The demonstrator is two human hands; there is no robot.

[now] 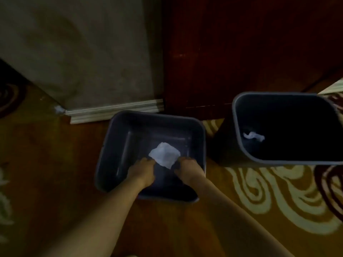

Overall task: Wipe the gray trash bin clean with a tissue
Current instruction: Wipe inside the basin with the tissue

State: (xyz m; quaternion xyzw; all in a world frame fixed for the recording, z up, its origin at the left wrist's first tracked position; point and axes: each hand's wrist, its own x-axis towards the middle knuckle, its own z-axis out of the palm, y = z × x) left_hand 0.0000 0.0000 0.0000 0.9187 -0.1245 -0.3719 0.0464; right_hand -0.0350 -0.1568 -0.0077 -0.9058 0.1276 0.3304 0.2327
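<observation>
A gray trash bin stands on the carpet at the centre, its opening facing up at me. Both my arms reach down into it. A white tissue is spread flat between my hands, above the bin's floor. My left hand pinches the tissue's left edge. My right hand pinches its right edge. The fingertips are curled under and partly hidden.
A second gray bin stands to the right with a crumpled white tissue inside. Behind are a beige wall with a white baseboard and a dark wooden door. A patterned carpet covers the floor.
</observation>
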